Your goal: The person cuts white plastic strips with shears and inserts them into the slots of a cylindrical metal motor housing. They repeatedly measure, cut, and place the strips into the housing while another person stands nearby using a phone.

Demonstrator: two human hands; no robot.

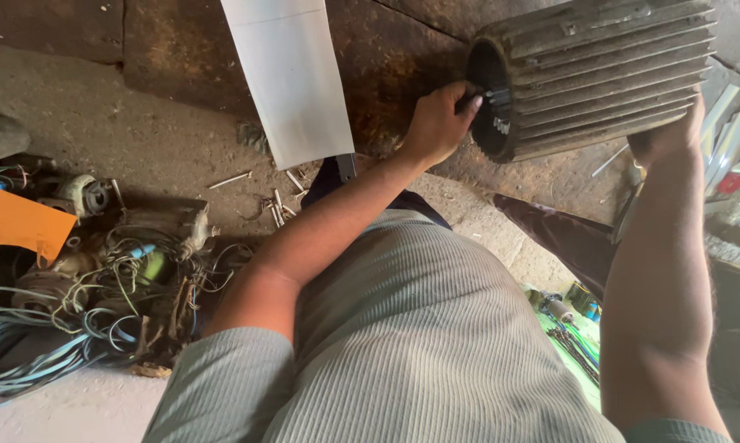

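the left hand [437,123] is closed around the rim of the open end of a ribbed motor housing [600,70], its fingers curled over the edge into the dark bore where some small metal parts show. the right hand [669,135] is pressed against the far underside of the same housing, mostly hidden behind it, so i cannot tell whether its fingers are open or curled; it looks to be bearing the weight from that side. the housing is a grey, dusty cylinder with long cooling fins running along it, held tilted at the upper right of the view, above a stained, rusty-brown floor [165,49]. just to the left of the left hand a white sheet [292,78] lies slanting across the floor. at the left side a tangle of blue and green wires [83,303] lies heaped with small motor parts, and an orange piece of card [17,221] sits at its edge. a few thin metal pins [230,179] lie scattered near the sheet's lower end. the person's grey ribbed shirt [411,328] fills the lower middle of the view.
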